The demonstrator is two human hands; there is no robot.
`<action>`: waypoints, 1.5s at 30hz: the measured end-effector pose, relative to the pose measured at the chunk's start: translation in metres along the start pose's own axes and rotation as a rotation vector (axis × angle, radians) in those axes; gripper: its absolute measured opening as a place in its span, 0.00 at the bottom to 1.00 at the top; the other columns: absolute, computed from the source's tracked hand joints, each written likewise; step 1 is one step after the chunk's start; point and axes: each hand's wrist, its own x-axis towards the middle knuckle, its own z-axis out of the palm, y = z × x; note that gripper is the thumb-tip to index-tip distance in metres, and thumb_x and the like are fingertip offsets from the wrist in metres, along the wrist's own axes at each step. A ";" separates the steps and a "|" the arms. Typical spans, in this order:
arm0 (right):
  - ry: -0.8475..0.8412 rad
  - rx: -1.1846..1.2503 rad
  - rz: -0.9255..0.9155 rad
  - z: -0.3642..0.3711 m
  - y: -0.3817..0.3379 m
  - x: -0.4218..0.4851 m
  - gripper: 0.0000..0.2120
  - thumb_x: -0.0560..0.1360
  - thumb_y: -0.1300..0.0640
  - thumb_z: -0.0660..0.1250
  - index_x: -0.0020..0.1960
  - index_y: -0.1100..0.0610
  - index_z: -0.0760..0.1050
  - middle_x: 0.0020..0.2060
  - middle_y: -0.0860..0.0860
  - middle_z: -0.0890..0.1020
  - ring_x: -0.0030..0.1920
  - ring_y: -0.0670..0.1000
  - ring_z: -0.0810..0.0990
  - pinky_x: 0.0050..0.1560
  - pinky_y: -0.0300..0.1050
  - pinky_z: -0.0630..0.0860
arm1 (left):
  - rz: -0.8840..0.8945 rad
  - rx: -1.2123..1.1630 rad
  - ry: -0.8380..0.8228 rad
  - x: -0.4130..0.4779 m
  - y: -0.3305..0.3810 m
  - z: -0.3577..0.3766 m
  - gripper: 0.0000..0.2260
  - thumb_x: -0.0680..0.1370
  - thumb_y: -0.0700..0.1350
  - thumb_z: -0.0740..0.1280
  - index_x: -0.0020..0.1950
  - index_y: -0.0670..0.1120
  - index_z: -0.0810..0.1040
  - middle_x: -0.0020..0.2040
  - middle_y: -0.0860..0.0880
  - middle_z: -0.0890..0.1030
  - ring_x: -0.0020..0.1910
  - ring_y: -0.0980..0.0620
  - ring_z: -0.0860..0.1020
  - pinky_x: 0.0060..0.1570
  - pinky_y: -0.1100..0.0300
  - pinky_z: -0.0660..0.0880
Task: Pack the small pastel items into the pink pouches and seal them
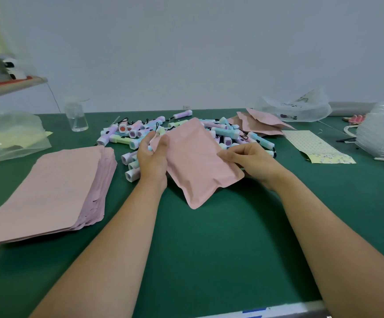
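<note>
Pink pouch [195, 166], bulging, tilted, matte

Matt pink pouch [195, 161], smooth green table [209, 249].

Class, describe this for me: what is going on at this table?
A person holds one pink pouch at the green table: the left hand grips its left edge, the right hand pinches its right edge. It looks puffed, perhaps filled. Pastel items lie heaped behind it; a stack of flat pouches lies left.
</note>
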 end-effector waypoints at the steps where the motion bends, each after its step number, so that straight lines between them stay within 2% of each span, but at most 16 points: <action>1: 0.031 -0.036 0.026 0.002 -0.001 0.001 0.12 0.79 0.50 0.72 0.39 0.52 0.86 0.37 0.44 0.84 0.36 0.44 0.80 0.38 0.36 0.74 | 0.023 0.026 0.017 -0.001 0.000 0.002 0.19 0.81 0.46 0.74 0.72 0.51 0.76 0.69 0.49 0.76 0.66 0.48 0.79 0.65 0.53 0.79; 4: 0.151 -0.079 0.069 0.004 -0.002 0.004 0.10 0.79 0.52 0.72 0.43 0.55 0.87 0.42 0.45 0.87 0.44 0.46 0.82 0.46 0.40 0.75 | -0.063 0.019 -0.040 -0.001 0.003 0.003 0.28 0.79 0.51 0.75 0.77 0.50 0.71 0.72 0.46 0.76 0.70 0.46 0.77 0.72 0.45 0.75; 6: 0.236 -0.081 0.021 0.002 -0.003 0.002 0.12 0.80 0.51 0.71 0.44 0.59 0.86 0.39 0.45 0.85 0.42 0.46 0.79 0.46 0.42 0.74 | -0.241 -0.112 -0.274 0.001 0.007 -0.001 0.36 0.76 0.53 0.77 0.80 0.45 0.67 0.71 0.44 0.80 0.69 0.43 0.79 0.69 0.41 0.76; 9: 0.271 -0.106 0.007 -0.010 -0.007 -0.004 0.15 0.79 0.47 0.71 0.45 0.59 0.85 0.39 0.49 0.84 0.42 0.47 0.78 0.48 0.45 0.74 | -0.287 0.027 -0.559 -0.005 0.006 -0.002 0.33 0.71 0.46 0.80 0.74 0.44 0.73 0.63 0.46 0.86 0.64 0.44 0.83 0.55 0.48 0.84; 11: 0.302 -0.149 0.056 -0.023 -0.006 -0.005 0.19 0.79 0.41 0.68 0.45 0.57 0.85 0.41 0.47 0.86 0.38 0.49 0.83 0.43 0.45 0.75 | -0.252 0.094 -0.569 -0.008 0.000 0.002 0.34 0.66 0.38 0.81 0.71 0.46 0.75 0.60 0.49 0.87 0.59 0.48 0.86 0.50 0.53 0.85; 12: 0.378 -0.229 0.077 -0.034 -0.003 -0.005 0.20 0.80 0.40 0.66 0.45 0.55 0.85 0.41 0.49 0.87 0.37 0.51 0.84 0.41 0.46 0.76 | -0.244 0.085 -0.547 -0.008 -0.002 0.003 0.34 0.65 0.37 0.81 0.70 0.46 0.75 0.60 0.49 0.87 0.58 0.50 0.86 0.49 0.53 0.85; 14: 0.604 -0.584 0.132 -0.059 0.004 -0.010 0.14 0.80 0.46 0.64 0.45 0.53 0.83 0.42 0.53 0.86 0.41 0.58 0.84 0.42 0.47 0.76 | -0.241 0.046 -0.525 -0.008 -0.002 0.003 0.35 0.65 0.35 0.80 0.70 0.45 0.75 0.60 0.48 0.87 0.57 0.50 0.86 0.49 0.54 0.85; 15: 0.707 -0.754 0.188 -0.074 0.009 -0.015 0.09 0.79 0.53 0.64 0.47 0.52 0.83 0.44 0.55 0.85 0.45 0.61 0.83 0.44 0.47 0.76 | -0.239 0.039 -0.529 -0.007 -0.001 0.002 0.35 0.65 0.35 0.80 0.70 0.45 0.75 0.59 0.48 0.87 0.57 0.50 0.86 0.49 0.54 0.85; 16: 0.793 -0.849 0.254 -0.088 0.013 -0.020 0.10 0.78 0.59 0.65 0.52 0.50 0.84 0.47 0.56 0.84 0.48 0.62 0.82 0.46 0.48 0.75 | -0.234 0.049 -0.541 -0.007 -0.001 0.002 0.34 0.65 0.36 0.80 0.70 0.45 0.75 0.59 0.48 0.87 0.56 0.50 0.86 0.49 0.55 0.85; 19: 0.920 -0.827 0.420 -0.120 0.024 -0.032 0.19 0.76 0.65 0.67 0.61 0.49 0.83 0.57 0.58 0.83 0.57 0.63 0.81 0.50 0.50 0.74 | -0.220 0.097 -0.561 -0.010 0.000 0.002 0.34 0.66 0.36 0.80 0.70 0.45 0.75 0.58 0.49 0.88 0.55 0.50 0.87 0.47 0.56 0.84; 22: 0.919 -0.813 0.470 -0.131 0.029 -0.034 0.20 0.76 0.66 0.68 0.64 0.49 0.82 0.61 0.59 0.81 0.60 0.64 0.80 0.54 0.52 0.75 | -0.224 0.097 -0.549 -0.009 0.001 0.003 0.34 0.65 0.36 0.80 0.71 0.44 0.76 0.58 0.49 0.88 0.55 0.50 0.87 0.47 0.56 0.84; 24: 0.880 -0.837 0.488 -0.133 0.031 -0.034 0.20 0.76 0.66 0.68 0.63 0.49 0.82 0.61 0.59 0.81 0.60 0.63 0.80 0.52 0.51 0.74 | -0.220 0.097 -0.548 -0.008 0.000 0.003 0.34 0.65 0.37 0.80 0.70 0.45 0.76 0.57 0.49 0.88 0.55 0.51 0.87 0.47 0.57 0.84; 29: 0.834 -0.797 0.476 -0.137 0.036 -0.029 0.10 0.76 0.56 0.75 0.57 0.51 0.84 0.53 0.59 0.83 0.47 0.59 0.76 0.47 0.49 0.73 | -0.221 0.115 -0.555 -0.010 -0.001 0.005 0.32 0.66 0.36 0.80 0.69 0.45 0.76 0.56 0.50 0.88 0.54 0.51 0.87 0.46 0.56 0.84; 34: 0.863 -0.835 0.449 -0.137 0.043 -0.020 0.08 0.77 0.51 0.76 0.55 0.51 0.86 0.50 0.59 0.84 0.45 0.59 0.76 0.46 0.49 0.74 | -0.230 0.133 -0.537 -0.010 -0.001 0.004 0.29 0.70 0.33 0.79 0.69 0.43 0.76 0.57 0.49 0.88 0.54 0.50 0.87 0.46 0.56 0.84; 40: 0.862 -0.982 0.491 -0.130 0.051 -0.006 0.09 0.80 0.53 0.70 0.56 0.57 0.83 0.52 0.61 0.83 0.53 0.64 0.81 0.46 0.50 0.73 | -0.236 0.146 -0.520 -0.011 -0.001 0.004 0.29 0.71 0.32 0.79 0.70 0.44 0.76 0.59 0.48 0.87 0.54 0.49 0.87 0.46 0.55 0.84; 45: 0.888 -1.016 0.508 -0.133 0.056 -0.002 0.10 0.81 0.56 0.67 0.59 0.59 0.81 0.54 0.62 0.82 0.53 0.65 0.81 0.46 0.51 0.73 | -0.238 0.150 -0.519 -0.011 -0.001 0.003 0.29 0.71 0.32 0.79 0.70 0.45 0.76 0.58 0.48 0.87 0.53 0.51 0.87 0.44 0.56 0.84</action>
